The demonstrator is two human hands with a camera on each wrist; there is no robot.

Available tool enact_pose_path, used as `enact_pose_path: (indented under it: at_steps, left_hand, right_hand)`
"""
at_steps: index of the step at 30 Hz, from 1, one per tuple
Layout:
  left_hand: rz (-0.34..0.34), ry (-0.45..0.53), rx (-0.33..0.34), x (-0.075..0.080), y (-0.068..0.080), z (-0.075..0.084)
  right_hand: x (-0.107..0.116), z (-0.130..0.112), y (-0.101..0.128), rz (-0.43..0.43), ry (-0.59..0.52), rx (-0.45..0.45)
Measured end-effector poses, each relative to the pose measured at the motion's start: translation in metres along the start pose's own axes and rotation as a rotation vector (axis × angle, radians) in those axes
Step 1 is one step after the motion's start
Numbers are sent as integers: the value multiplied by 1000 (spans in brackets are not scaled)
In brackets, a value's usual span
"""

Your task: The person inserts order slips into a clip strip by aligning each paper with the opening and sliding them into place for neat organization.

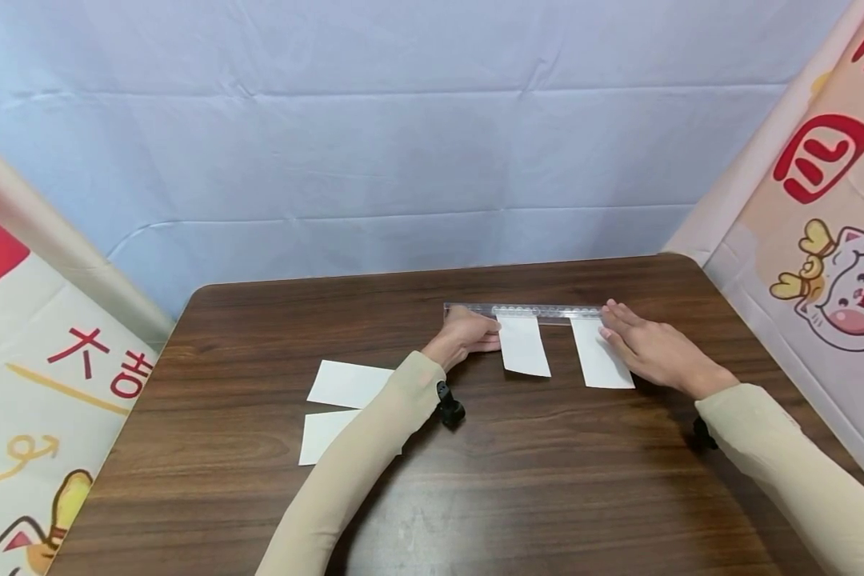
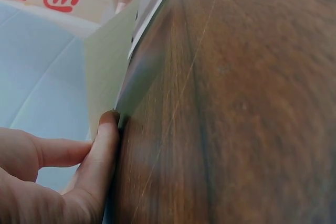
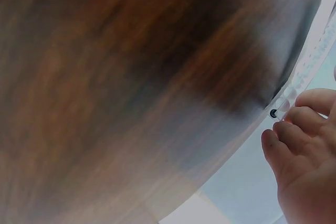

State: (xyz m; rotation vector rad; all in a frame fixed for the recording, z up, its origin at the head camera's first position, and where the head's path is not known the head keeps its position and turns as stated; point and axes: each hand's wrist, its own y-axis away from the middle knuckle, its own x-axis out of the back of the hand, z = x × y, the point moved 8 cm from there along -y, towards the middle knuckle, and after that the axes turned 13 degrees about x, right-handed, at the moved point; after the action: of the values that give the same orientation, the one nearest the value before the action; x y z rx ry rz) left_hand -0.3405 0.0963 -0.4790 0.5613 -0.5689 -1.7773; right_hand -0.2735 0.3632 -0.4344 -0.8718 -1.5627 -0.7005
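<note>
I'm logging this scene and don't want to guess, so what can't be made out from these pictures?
- Head view: parts of the two white papers farther left, hidden behind the left sleeve.
- Head view: the right end of the clear strip, covered by the right hand; any fine markings are too small.
- Left wrist view: part of the left hand, cut off by the frame edges.
- Right wrist view: tabletop grain, blurred.

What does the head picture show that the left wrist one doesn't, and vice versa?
Only the head view shows the left sleeve and two white sheets partly hidden by it. Only the left wrist view shows a thin pale line across the tabletop. Both show the left hand, some of the right hand, white paper and the blue backdrop.
</note>
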Motion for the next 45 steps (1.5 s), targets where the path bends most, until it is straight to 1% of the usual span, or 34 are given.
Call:
enact_pose_path:
  at_steps: [9,17,24,33,37,45]
  left_hand:
    - [-13,-18,-1,-8,-3,-1]
    - [-4,16,3,-12,-3,0]
    - [12,20,13,-16,-2,-1]
    - [37,28,-2,-22,-3,0]
    - [44,30,-6,-24,-5,0]
    - [35,40,-2,-30,-7,0]
  right_hand:
    - [-2,1,0,-11,11,-8]
    - [-1,1,-2,-6,14,-6]
    - [-2,0,-2,-11,19,-4]
    - [1,-1,-2,16,26,9]
    - [1,-1,-3,9,20,5]
    - [-2,0,-3,-9,12,-14]
